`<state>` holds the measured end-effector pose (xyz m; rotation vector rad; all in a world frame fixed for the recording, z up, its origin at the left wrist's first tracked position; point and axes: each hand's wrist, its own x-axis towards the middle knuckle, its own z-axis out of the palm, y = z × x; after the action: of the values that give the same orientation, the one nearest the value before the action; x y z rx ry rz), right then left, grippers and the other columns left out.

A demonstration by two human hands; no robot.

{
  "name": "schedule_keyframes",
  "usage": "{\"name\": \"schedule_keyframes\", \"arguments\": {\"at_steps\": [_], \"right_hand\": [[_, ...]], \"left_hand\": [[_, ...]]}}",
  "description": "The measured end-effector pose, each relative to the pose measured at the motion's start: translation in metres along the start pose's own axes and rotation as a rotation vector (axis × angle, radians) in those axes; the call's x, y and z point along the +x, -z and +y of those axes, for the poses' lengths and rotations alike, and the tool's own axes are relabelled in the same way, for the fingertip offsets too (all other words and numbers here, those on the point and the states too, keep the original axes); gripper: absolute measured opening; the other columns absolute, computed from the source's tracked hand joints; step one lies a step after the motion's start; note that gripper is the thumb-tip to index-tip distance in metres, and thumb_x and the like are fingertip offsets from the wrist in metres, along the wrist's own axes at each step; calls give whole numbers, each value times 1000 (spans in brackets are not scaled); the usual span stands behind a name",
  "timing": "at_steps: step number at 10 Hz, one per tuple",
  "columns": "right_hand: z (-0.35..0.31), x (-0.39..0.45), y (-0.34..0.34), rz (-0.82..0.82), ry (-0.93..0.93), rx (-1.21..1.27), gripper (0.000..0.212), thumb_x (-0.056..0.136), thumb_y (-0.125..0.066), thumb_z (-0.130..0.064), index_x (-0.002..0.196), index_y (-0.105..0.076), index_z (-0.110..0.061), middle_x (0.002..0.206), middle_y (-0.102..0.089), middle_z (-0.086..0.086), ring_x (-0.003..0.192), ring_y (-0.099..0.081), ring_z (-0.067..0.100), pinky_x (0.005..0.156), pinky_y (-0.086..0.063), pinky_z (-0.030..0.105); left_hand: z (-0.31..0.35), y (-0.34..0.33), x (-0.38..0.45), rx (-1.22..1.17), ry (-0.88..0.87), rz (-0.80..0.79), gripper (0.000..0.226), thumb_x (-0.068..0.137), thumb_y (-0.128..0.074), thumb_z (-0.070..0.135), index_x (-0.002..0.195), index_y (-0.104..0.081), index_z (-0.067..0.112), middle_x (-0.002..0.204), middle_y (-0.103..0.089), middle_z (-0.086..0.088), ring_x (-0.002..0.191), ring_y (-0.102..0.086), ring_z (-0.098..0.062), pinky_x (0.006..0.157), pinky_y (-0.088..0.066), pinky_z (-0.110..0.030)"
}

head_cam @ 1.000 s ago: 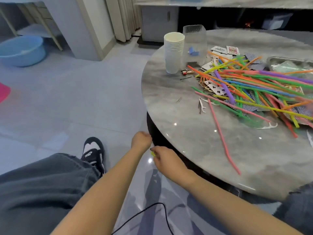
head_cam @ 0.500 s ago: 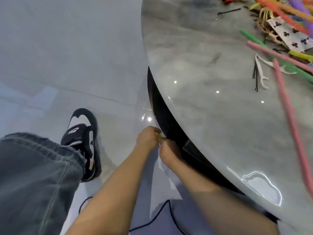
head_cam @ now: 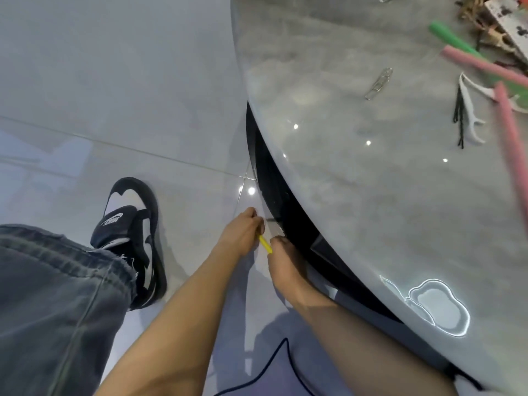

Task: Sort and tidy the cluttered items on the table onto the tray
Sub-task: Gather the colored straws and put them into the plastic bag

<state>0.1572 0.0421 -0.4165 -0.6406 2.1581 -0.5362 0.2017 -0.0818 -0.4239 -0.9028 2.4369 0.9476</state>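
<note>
Below the bench (head_cam: 371,210) edge at lower centre, both hands (head_cam: 258,244) pinch a yellow stick (head_cam: 265,244) near the floor, while paperclip (head_cam: 378,83), straws (head_cam: 485,67) and floss picks (head_cam: 471,115) lie unsorted, so tidying looks barely begun.

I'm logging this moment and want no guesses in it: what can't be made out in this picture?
- Tray: not in the head view; the frame's top edge cuts the table off.
- Yellow stick: only a short piece shows between the left hand and right hand; the fingers hide the rest.
- Right hand's grip: its fingertips are hidden under the table edge.
- Pink stick: blurred, cut by the right edge.
</note>
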Motion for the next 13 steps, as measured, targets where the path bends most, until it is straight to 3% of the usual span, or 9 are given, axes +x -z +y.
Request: {"name": "schedule_keyframes", "arguments": {"at_steps": [1, 2, 3, 4, 6, 9, 11, 12, 13], "right_hand": [[-9, -10, 11, -58, 43, -62, 28, 97, -40, -6, 122, -49, 3, 119, -53, 24, 87, -38, 16, 53, -31, 5], [-29, -22, 20, -132, -28, -19, 22, 96, -43, -13, 109, -54, 0, 99, -55, 16, 86, -44, 20, 68, -34, 23], [-56, -40, 34, -95, -46, -58, 16, 92, -50, -18, 96, -61, -7, 92, -61, 11, 87, -57, 25, 68, -41, 27], [-91, -66, 54, -57, 79, -142, 19, 87, -54, -20, 98, -63, -8, 101, -65, 11, 94, -62, 30, 73, -49, 31], [-146, -128, 111, 51, 264, -35, 19, 81, -59, -21, 96, -63, -11, 90, -64, 5, 84, -62, 25, 69, -52, 33], [-163, -226, 240, 318, 414, -9, 6, 78, -61, -30, 81, -60, -25, 78, -60, -6, 79, -60, 17, 59, -42, 26], [-133, -252, 326, 440, 370, -150, 20, 80, -58, -30, 89, -66, -15, 84, -68, 2, 80, -62, 19, 64, -46, 31], [-114, -247, 358, 447, 326, -224, 23, 80, -59, -30, 90, -67, -11, 88, -69, 5, 81, -61, 21, 65, -46, 31], [-95, -233, 385, 431, 286, -249, 27, 82, -59, -33, 93, -65, -9, 91, -67, 8, 85, -61, 25, 65, -44, 32]], "left_hand": [[-4, 12, -11, 55, -36, -56, 23, 92, -43, 5, 101, -63, 12, 87, -41, 18, 95, -50, -21, 71, -37, -22], [6, 42, -29, 191, -56, -99, 22, 86, -52, 4, 104, -63, 9, 109, -52, -5, 98, -55, -28, 75, -40, -28], [17, 73, -46, 296, -19, -139, 23, 86, -52, 4, 104, -62, 13, 111, -54, -8, 99, -55, -27, 72, -37, -27], [35, 121, -73, 369, -4, -128, 22, 84, -54, 5, 102, -62, 14, 113, -55, -7, 102, -55, -27, 76, -42, -30], [88, 212, -149, 450, 1, 0, 23, 83, -62, 3, 99, -68, 19, 108, -62, -2, 98, -58, -21, 84, -50, -32], [217, 282, -243, 488, -236, 312, 17, 86, -62, 14, 98, -70, 24, 95, -58, 5, 88, -53, -14, 74, -44, -26], [293, 274, -232, 431, -462, 453, 17, 88, -63, 23, 103, -68, 26, 103, -50, 4, 96, -51, -17, 86, -43, -33], [317, 262, -208, 393, -555, 471, 16, 88, -62, 22, 102, -68, 26, 101, -46, 8, 94, -49, -13, 77, -34, -23], [340, 252, -177, 363, -611, 398, 19, 87, -63, 20, 105, -68, 23, 112, -51, 1, 93, -53, -18, 87, -43, -32]]}}
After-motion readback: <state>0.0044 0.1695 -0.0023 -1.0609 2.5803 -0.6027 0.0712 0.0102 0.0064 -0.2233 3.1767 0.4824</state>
